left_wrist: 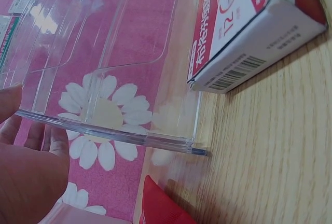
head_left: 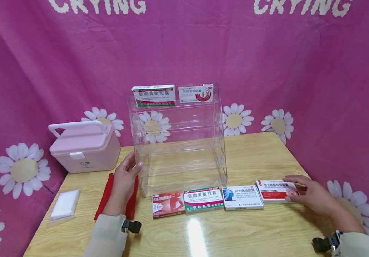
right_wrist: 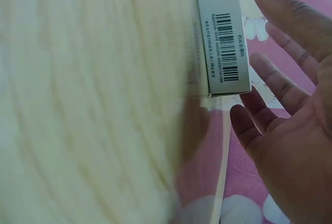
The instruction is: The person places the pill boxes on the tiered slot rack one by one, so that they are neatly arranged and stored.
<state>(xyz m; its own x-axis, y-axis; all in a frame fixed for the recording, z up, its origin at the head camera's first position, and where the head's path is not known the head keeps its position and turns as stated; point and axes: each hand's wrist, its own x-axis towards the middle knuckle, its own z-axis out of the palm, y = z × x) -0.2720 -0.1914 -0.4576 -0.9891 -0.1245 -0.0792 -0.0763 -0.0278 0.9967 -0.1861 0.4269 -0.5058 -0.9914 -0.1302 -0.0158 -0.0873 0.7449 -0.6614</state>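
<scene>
A clear plastic tiered display rack (head_left: 181, 142) stands on the table. My left hand (head_left: 124, 182) grips its left side edge, thumb on one side and fingers (left_wrist: 39, 136) on the other. Two medicine boxes, one green-and-white (head_left: 154, 98) and one white with a red swirl (head_left: 197, 94), sit on its top tier. Before the rack, a row holds a red medicine box (head_left: 168, 204), a green-and-white one (head_left: 203, 200), a white-and-blue one (head_left: 243, 197) and a red-and-white one (head_left: 275, 191). My right hand (head_left: 314, 194) is at that last box's right end, its fingers loosely spread.
A pink lidded case (head_left: 84, 153) with a handle stands at the back left. Left of the rack lie a red cloth-like item (head_left: 107, 196) and a white packet in a clear bag (head_left: 64, 204). A pink flowered curtain (head_left: 184, 46) hangs behind the wooden table (head_left: 255, 235).
</scene>
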